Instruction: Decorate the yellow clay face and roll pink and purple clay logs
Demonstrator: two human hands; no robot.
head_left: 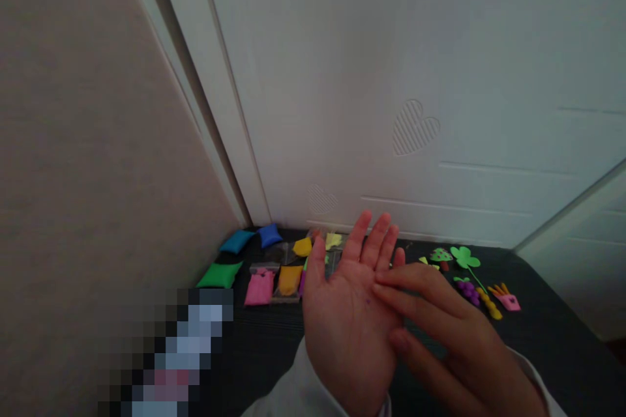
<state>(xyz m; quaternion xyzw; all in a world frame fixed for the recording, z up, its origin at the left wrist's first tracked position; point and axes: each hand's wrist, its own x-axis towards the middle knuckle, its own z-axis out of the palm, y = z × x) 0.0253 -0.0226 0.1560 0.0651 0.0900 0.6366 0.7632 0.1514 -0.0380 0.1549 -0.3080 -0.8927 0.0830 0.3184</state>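
where a white panel (pixel 313 78) with 2 raised hearts stands beside a pale wall (pixel 98 111), a dark table (pixel 274 345) fills the corner. toward its left lie a green packet (pixel 220 275), a blue packet (pixel 269 235), a pink bag (pixel 259 288) and a yellow bag (pixel 290 280); the left hand (pixel 349 319) hides part of that group. to the right sit a green clover (pixel 464 257), purple grapes (pixel 468 291) and a pink piece (pixel 510 303) with orange sticks. the left hand is wide, palm up, a tiny purple speck (pixel 368 301) on its palm; the right hand (pixel 454 326), loosely curved with thumb apart, seems to touch the palm's outer edge, though i cannot tell whether its fingertips hide anything.
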